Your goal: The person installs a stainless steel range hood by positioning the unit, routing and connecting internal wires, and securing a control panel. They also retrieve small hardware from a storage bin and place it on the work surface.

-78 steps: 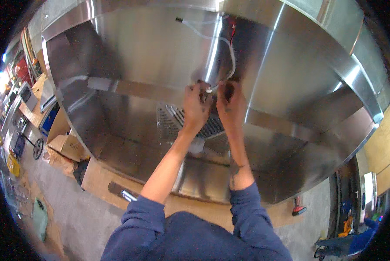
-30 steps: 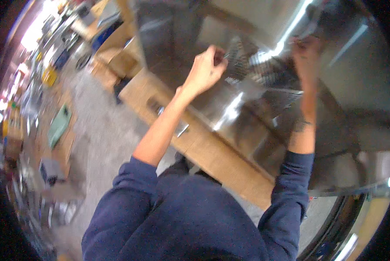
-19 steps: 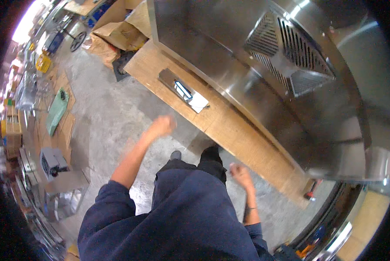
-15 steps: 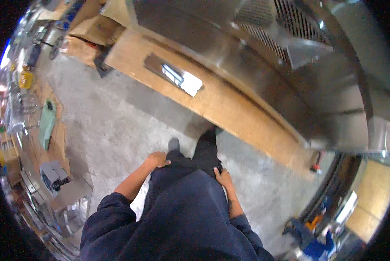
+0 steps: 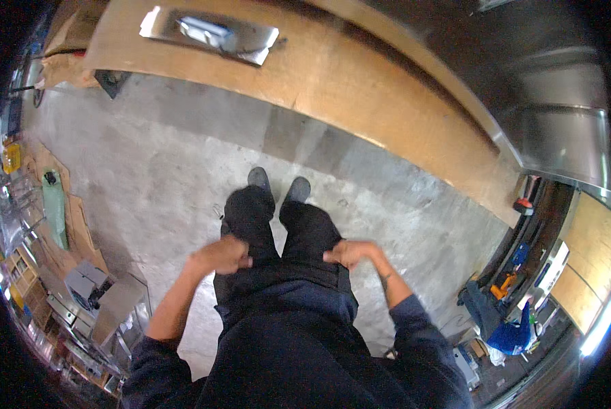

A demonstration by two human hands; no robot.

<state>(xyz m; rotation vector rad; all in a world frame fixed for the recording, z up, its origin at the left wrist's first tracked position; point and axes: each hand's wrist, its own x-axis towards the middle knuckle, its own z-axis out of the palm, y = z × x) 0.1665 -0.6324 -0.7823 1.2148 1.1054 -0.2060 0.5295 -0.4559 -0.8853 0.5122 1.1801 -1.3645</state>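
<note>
My left hand [image 5: 221,255] is closed at the left side of my black trousers [image 5: 251,218], slightly blurred, its thumb side toward the middle. On the other side my right hand [image 5: 350,253] is also closed against the trousers, with its fingers curled inward. Both seem to pinch the cloth near the upper thighs; the exact grip is partly hidden. Below them hangs the hem of my dark sweatshirt [image 5: 285,341]. My grey shoes [image 5: 258,178] stand side by side on the concrete floor.
Ahead runs a long wooden bench [image 5: 346,102] with a shiny metal plate [image 5: 210,37] on it, below stainless steel panels [image 5: 558,82]. A grey machine [image 5: 87,285] and metal racks stand at left, near a green piece [image 5: 55,208] on cardboard. Tools, including an orange one [image 5: 503,286], lie at right.
My body has turned and stepped back from the bench, and both feet now show. Both hands have come up a little from the hips, the left one farther inward.
</note>
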